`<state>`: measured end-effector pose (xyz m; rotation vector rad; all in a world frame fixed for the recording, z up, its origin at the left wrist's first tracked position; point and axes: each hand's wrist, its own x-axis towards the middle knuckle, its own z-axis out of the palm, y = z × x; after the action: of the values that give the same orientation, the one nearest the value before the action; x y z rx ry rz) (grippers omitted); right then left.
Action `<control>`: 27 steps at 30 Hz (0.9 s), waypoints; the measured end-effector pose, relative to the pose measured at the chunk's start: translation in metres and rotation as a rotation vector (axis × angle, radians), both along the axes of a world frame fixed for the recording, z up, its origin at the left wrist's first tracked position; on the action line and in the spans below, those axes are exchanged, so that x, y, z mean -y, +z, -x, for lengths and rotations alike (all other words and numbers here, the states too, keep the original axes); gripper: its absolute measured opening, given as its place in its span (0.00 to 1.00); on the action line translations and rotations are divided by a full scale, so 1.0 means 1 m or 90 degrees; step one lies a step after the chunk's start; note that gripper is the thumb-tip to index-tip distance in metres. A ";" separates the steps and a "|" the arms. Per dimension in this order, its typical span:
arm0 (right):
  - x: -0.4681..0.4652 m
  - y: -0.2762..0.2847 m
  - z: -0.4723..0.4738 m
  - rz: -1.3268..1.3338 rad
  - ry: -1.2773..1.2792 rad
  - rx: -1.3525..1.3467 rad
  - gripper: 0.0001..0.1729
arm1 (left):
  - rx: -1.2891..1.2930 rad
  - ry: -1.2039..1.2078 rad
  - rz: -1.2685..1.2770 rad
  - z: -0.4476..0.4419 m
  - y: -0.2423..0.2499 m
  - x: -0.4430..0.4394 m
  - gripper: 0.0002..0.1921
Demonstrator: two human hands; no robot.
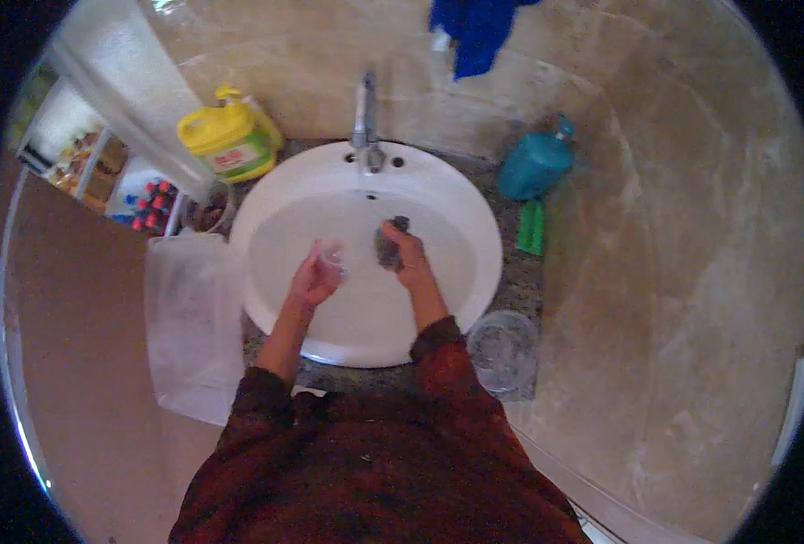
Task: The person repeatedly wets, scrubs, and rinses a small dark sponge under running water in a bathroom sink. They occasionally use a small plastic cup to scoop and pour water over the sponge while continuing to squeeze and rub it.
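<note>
Both of my hands are over the white oval washbasin (480, 272), above its bowl. My left hand (312, 280) grips a small clear cup-like object (332, 256); motion blur hides its exact shape. In my right hand (410, 258) is a dark grey scouring pad (387, 250), held a short way to the right of the clear object and apart from it. Behind my hands, at the basin's far rim, stands a chrome faucet (366, 119). Whether water is running cannot be made out.
Left of the basin are a yellow jug (228, 143), a clear jar (209, 207) and a translucent plastic bin (194, 326). To the right stand a teal pump bottle (536, 165), a green plastic item (530, 228) and a clear round container (504, 351). Blue cloth (477, 41) hangs on the wall.
</note>
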<state>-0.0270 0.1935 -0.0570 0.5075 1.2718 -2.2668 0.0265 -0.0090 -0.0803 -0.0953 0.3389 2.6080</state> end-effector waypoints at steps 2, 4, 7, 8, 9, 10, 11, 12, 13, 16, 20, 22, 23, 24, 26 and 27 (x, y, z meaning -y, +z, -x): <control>-0.003 -0.007 0.005 -0.235 -0.101 -0.044 0.22 | -0.043 0.046 0.039 -0.004 0.003 -0.016 0.11; 0.000 -0.004 0.003 -0.422 -0.167 -0.097 0.20 | -0.021 0.169 0.146 -0.012 0.017 -0.015 0.08; 0.010 0.011 -0.007 -0.398 -0.218 -0.273 0.17 | 0.020 0.137 0.177 -0.013 0.038 -0.018 0.07; 0.016 0.018 -0.014 -0.425 -0.181 -0.377 0.16 | 0.055 0.161 0.198 -0.012 0.043 -0.021 0.07; 0.026 0.024 -0.025 -0.474 -0.152 -0.455 0.15 | 0.068 0.174 0.196 -0.010 0.046 -0.020 0.07; 0.030 0.028 -0.035 -0.593 -0.101 -0.625 0.18 | 0.095 0.202 0.203 -0.008 0.046 -0.022 0.07; 0.037 0.032 -0.041 -0.664 -0.037 -0.724 0.21 | 0.065 0.206 0.227 -0.007 0.044 -0.023 0.08; 0.041 0.033 -0.044 -0.735 -0.043 -0.727 0.20 | 0.050 0.220 0.257 -0.005 0.040 -0.025 0.08; 0.045 0.033 -0.043 -0.817 -0.035 -0.727 0.21 | 0.017 0.222 0.266 -0.004 0.036 -0.026 0.09; 0.043 0.024 -0.017 -0.911 -0.003 -0.507 0.20 | -0.039 0.092 0.286 -0.007 0.027 -0.029 0.08; 0.022 0.018 0.037 -0.627 0.225 -0.329 0.18 | -0.007 0.096 0.457 -0.014 0.039 -0.039 0.08; 0.015 0.026 0.047 -0.581 0.323 -0.250 0.19 | -0.049 0.020 0.514 -0.014 0.053 -0.047 0.10; 0.013 0.032 0.043 -0.633 0.325 -0.322 0.19 | -0.069 -0.019 0.542 -0.011 0.060 -0.050 0.10; 0.015 0.039 0.036 -0.716 0.319 -0.385 0.19 | -0.095 -0.018 0.551 -0.007 0.067 -0.052 0.11; 0.019 0.051 0.005 -0.849 0.226 -0.572 0.18 | -0.139 -0.018 0.578 -0.001 0.075 -0.053 0.13; 0.020 0.054 -0.015 -0.894 0.193 -0.653 0.18 | -0.126 0.026 0.633 0.000 0.078 -0.052 0.13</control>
<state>-0.0119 0.1736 -0.0026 -0.5418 3.0670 -0.9535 0.0261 0.0428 -0.0027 -0.1764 1.6695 2.2321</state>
